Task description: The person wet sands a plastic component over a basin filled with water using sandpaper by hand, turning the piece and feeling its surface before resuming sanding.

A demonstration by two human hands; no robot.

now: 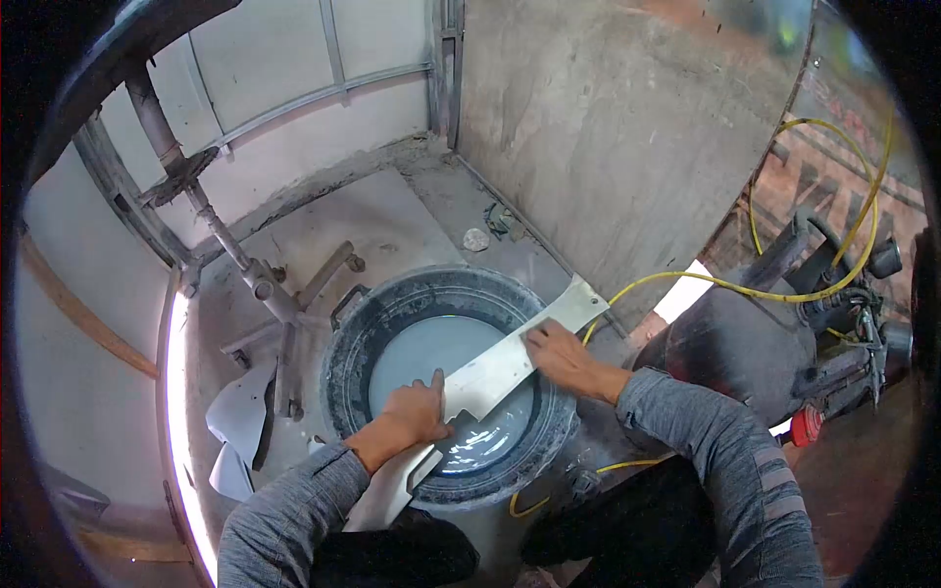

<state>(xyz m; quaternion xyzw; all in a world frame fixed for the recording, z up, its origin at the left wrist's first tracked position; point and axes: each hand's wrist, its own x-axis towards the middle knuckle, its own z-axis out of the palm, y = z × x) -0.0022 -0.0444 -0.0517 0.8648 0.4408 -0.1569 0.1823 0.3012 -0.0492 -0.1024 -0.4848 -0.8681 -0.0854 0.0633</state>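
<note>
A panel (490,377) slants over the tub (343,392), under both hands.
The left hand (412,412) grips the panel's lower half, fingers closed across it, one fingertip at the edge nearer the wall (274,127); the panel's lower end reaches the lap. The right hand (561,355) has its fingers bunched against the upper face, short of the holed far end; whether they pinch anything, I cannot tell. Cloudy water (421,343) lies below.
</note>
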